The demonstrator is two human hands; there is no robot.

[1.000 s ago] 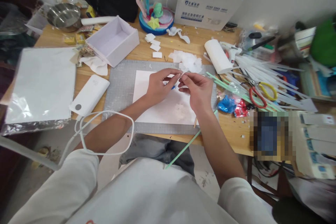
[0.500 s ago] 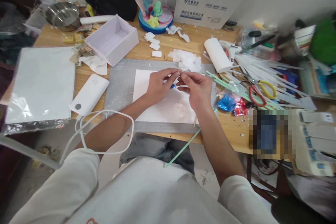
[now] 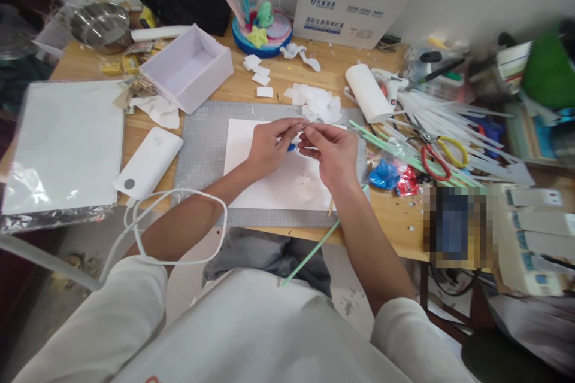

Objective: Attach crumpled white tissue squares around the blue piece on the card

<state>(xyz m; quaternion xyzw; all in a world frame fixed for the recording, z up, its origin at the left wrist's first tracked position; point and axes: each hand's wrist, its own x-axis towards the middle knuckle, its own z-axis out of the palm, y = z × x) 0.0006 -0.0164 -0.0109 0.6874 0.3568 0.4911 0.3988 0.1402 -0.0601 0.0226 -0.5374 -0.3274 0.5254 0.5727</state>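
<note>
Fingertip to fingertip, left hand (image 3: 272,146) and right hand (image 3: 335,152) both look pinched on a slender piece (image 3: 309,124), too small to name, held above the upper part of the white sheet (image 3: 251,188). Delicate stuff, this! Light pressure looks wise; a hard squeeze might bend it or send it skidding. Thumbs nearly meeting, good: so short a span should steady any small adjustment. Taking the hands as the clock's centre, a blue bit (image 3: 291,147) peeks out at eight o'clock, close under the left fingers, easily brushed, and crumpled white material (image 3: 326,105) sits at one. Down at six, a green stick (image 3: 309,254) overhangs the table edge beneath the right forearm, so that elbow is best kept quiet.
</note>
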